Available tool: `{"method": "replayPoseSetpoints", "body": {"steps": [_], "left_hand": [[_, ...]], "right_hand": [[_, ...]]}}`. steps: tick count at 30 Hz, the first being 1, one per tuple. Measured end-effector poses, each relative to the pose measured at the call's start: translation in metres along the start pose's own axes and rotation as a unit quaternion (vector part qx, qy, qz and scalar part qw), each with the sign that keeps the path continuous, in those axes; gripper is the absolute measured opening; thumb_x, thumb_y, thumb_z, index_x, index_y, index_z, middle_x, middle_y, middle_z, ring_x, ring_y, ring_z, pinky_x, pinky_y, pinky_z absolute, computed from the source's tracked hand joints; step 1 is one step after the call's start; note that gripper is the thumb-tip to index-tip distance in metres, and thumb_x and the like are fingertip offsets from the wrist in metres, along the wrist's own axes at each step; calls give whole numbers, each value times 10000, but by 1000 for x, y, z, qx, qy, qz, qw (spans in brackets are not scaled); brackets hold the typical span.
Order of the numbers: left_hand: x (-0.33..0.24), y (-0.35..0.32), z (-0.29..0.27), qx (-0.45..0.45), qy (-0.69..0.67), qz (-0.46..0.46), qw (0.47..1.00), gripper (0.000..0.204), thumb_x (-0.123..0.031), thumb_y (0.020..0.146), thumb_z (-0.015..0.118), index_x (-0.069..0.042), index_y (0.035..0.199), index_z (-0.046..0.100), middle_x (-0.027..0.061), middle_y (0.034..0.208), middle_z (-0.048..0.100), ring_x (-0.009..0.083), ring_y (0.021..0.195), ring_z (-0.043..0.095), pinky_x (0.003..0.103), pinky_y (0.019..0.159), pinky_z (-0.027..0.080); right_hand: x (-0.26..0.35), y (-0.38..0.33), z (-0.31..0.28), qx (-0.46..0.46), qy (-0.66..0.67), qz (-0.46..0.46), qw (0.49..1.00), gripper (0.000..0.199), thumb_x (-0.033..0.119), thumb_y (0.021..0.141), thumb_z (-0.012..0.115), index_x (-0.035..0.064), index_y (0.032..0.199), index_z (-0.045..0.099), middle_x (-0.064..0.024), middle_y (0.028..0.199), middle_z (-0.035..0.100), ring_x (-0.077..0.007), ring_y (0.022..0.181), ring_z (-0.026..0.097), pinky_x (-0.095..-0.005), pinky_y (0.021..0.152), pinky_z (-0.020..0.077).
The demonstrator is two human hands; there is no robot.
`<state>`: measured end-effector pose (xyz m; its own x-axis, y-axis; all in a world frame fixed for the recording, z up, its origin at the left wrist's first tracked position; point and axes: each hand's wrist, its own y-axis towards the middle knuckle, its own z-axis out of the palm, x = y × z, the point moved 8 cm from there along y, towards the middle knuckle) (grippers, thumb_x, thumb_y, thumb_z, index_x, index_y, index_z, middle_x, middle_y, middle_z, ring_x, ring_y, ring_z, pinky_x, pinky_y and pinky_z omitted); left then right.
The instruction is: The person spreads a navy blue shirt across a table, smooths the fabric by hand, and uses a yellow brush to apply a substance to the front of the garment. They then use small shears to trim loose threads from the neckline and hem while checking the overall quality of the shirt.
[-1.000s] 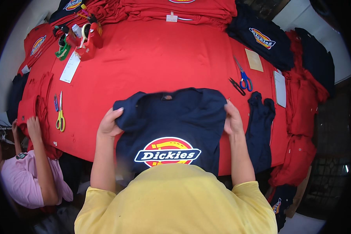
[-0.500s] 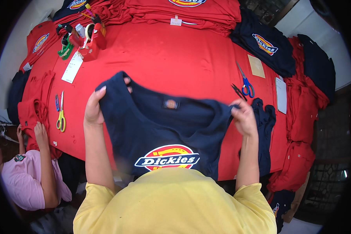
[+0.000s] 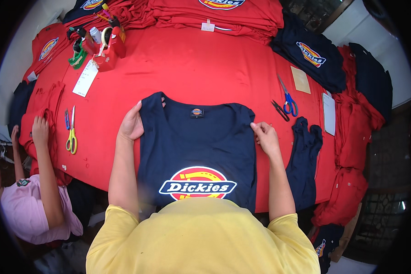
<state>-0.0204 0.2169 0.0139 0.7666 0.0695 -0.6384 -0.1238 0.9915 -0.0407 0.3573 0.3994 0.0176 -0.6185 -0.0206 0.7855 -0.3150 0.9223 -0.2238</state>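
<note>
A navy sleeveless top (image 3: 196, 146) lies spread on the red-covered table in front of me, its wide neckline toward the far side. It has a small neck label and a bright oval chest print, partly hidden at the bottom by my yellow shirt. My left hand (image 3: 131, 122) grips its left shoulder, thumb at the outer edge and some fingers tucked behind the cloth. At the opposite shoulder edge, my right hand (image 3: 266, 137) pinches the fabric between thumb and fingers.
Blue-handled scissors (image 3: 289, 100), dark snips (image 3: 280, 111) and another navy garment (image 3: 303, 160) lie to the right. Yellow scissors (image 3: 71, 134) and a red tape dispenser (image 3: 107, 57) are on the left. Garment piles (image 3: 223, 20) line the table's edges. A co-worker in pink (image 3: 36, 205) handles red cloth at left.
The top has come down flatter onto the table, its neckline straightened. My hands have moved closer together, the right one lower. The co-worker's hands have shifted up on the red cloth.
</note>
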Motion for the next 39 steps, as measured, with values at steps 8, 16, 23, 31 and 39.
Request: {"method": "replayPoseSetpoints", "body": {"steps": [8, 16, 23, 31, 39], "left_hand": [[-1, -6, -1, 4, 9, 6, 1000, 542, -323, 1040, 353, 70, 1412, 390, 203, 1412, 489, 288, 1335, 457, 412, 1132, 349], [4, 4, -17, -5, 18, -39, 999, 578, -365, 1042, 349, 83, 1403, 395, 209, 1395, 500, 302, 1309, 479, 413, 1106, 388], [-39, 17, 14, -73, 6, -25, 997, 586, -423, 1025, 393, 75, 1313, 506, 181, 1267, 609, 273, 1176, 596, 396, 1025, 472], [-24, 25, -48, -226, 115, -127, 959, 389, -308, 974, 565, 51, 1109, 630, 163, 1073, 682, 244, 957, 681, 385, 852, 577], [-29, 28, -50, -261, 137, -105, 950, 378, -318, 977, 557, 36, 1084, 634, 144, 1052, 689, 229, 932, 684, 377, 839, 576]], "right_hand": [[37, -28, 15, 77, 317, -16, 945, 357, 368, 942, 607, 14, 900, 632, -83, 822, 671, -172, 765, 654, -340, 733, 544], [62, -73, 99, 390, 641, 95, 654, 652, 543, 979, 440, -20, 1296, 528, -190, 1219, 620, -311, 1145, 600, -417, 985, 487], [73, 40, -1, 232, 608, -5, 759, 467, 253, 1007, 361, -115, 1227, 545, -245, 1221, 614, -312, 1098, 630, -409, 975, 501], [22, 97, 18, 126, 445, 93, 881, 281, 151, 958, 538, -70, 1120, 603, -164, 1058, 664, -250, 969, 651, -376, 887, 529], [24, 88, 21, 107, 408, 88, 902, 198, 115, 932, 545, -56, 992, 624, -128, 950, 664, -208, 862, 634, -327, 792, 517]]}}
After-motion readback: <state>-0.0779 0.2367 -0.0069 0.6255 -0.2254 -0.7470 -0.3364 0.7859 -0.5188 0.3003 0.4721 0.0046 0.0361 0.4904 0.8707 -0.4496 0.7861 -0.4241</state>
